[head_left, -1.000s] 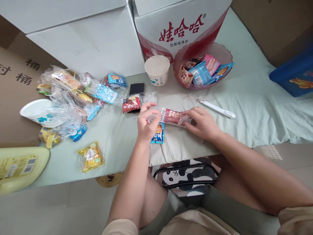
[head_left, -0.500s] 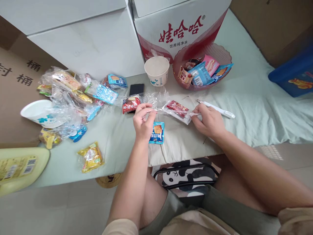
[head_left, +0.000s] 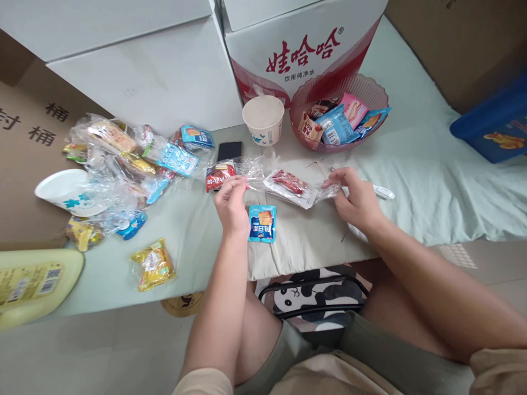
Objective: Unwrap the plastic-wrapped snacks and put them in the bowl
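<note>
Between my hands a clear plastic wrap is stretched, and a red snack packet on a white backing lies within or under it. My left hand pinches the wrap's left end, and my right hand pinches its right end. Just right of my left wrist lies a blue snack packet, flat on the cloth. A red-and-white snack packet sits behind my left fingers, partly over a dark phone. Partly hidden behind my right hand is a white utility knife.
A paper cup and a pink glass bowl of snacks stand before a white carton. To the left are a pile of wrapped snacks, a tipped paper cup, a yellow packet and a yellow jug.
My hands have moved apart, the left one leftward and the right one rightward, drawing the plastic wrap wider. The red packet has shifted slightly left. More of the blue packet shows.
</note>
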Demonstrator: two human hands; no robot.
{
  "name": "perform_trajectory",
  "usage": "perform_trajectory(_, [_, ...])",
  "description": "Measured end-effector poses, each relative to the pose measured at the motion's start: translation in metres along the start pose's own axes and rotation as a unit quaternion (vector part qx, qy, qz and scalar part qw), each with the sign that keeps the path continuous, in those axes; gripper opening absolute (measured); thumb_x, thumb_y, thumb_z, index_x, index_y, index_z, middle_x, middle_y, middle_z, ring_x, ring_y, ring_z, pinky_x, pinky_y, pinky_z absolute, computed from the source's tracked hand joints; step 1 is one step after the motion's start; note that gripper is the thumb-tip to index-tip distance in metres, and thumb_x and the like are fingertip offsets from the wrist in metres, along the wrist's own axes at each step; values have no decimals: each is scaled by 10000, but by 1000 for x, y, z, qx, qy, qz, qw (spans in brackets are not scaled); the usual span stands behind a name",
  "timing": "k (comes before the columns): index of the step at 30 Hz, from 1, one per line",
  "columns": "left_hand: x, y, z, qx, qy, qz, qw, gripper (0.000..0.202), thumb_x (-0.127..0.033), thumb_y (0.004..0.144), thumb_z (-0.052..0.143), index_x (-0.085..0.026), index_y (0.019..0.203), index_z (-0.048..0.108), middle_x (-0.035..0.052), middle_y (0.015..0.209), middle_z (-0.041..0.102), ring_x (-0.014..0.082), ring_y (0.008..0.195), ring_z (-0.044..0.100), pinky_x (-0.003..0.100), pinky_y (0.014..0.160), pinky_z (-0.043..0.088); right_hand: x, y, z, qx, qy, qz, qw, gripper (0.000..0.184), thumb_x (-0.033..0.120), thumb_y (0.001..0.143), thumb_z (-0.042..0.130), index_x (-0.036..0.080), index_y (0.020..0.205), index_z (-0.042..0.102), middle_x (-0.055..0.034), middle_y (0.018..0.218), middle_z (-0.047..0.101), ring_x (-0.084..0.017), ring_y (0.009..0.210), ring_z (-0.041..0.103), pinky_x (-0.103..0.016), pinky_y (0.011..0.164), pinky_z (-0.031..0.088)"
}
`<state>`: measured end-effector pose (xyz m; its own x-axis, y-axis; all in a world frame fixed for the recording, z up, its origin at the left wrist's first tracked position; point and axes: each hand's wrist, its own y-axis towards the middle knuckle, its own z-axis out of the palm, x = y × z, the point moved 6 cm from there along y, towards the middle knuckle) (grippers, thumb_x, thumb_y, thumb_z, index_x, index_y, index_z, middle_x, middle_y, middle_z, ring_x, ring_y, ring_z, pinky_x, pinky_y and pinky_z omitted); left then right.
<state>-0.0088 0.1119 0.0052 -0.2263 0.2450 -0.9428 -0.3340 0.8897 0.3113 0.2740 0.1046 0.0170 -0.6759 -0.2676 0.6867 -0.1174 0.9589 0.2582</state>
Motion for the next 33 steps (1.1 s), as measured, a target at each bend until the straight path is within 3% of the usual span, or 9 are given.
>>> perform_trajectory(4, [4, 0, -6, -88, -139, -116, 979, 108, -257, 715, 571, -202, 622, 568, 27, 802, 644, 161, 862, 646, 267, 726, 525, -7, 2, -2, -18, -38, 19, 999, 291, 140, 821, 456, 271, 1045, 587, -83, 945, 735, -311, 885, 685, -463, 787, 518])
perform_trajectory(10, [-7, -3, -1, -105, -220, -168, 955, 104, -250, 628, 641, -190, 626, 556, 10, 767, 633, 131, 759, 620, 232, 681, 482, 4, 0, -5, -59, -38, -75, 995, 204, 198, 870, 491, 256, 1023, 612, -95, 1010, 718, -312, 988, 654, -483, 871, 499])
perform_trajectory(16, [-12, -5, 6, -78, -234, -198, 949, 93, -260, 584, 649, -191, 602, 588, 16, 782, 640, 142, 749, 629, 232, 657, 474, 24, -8, 14, 26, -34, -186, 982, 129, 277, 909, 529, 231, 984, 623, -80, 899, 719, -266, 873, 660, -405, 794, 481])
perform_trajectory(24, [-9, -6, 8, -72, -231, -208, 948, 97, -259, 578, 648, -186, 602, 589, 9, 789, 630, 114, 689, 585, 227, 642, 464, 18, -9, 27, 145, -74, -132, 978, 152, 259, 904, 460, 233, 754, 459, -44, 719, 589, -184, 619, 516, -316, 586, 351])
perform_trajectory(28, [-9, -7, 11, -51, -227, -209, 950, 89, -251, 602, 642, -187, 614, 582, 5, 775, 625, 113, 681, 581, 227, 643, 462, 18, -10, 33, 190, -67, -142, 969, 129, 238, 886, 459, 228, 758, 459, -49, 723, 563, -201, 677, 540, -318, 628, 367])
perform_trajectory(33, [-10, -8, 14, -38, -224, -210, 951, 90, -252, 597, 655, -187, 605, 593, 0, 729, 608, 114, 665, 557, 223, 624, 450, 17, -9, 35, 200, -51, -144, 968, 110, 216, 898, 458, 214, 810, 524, -75, 810, 601, -221, 765, 583, -332, 700, 424])
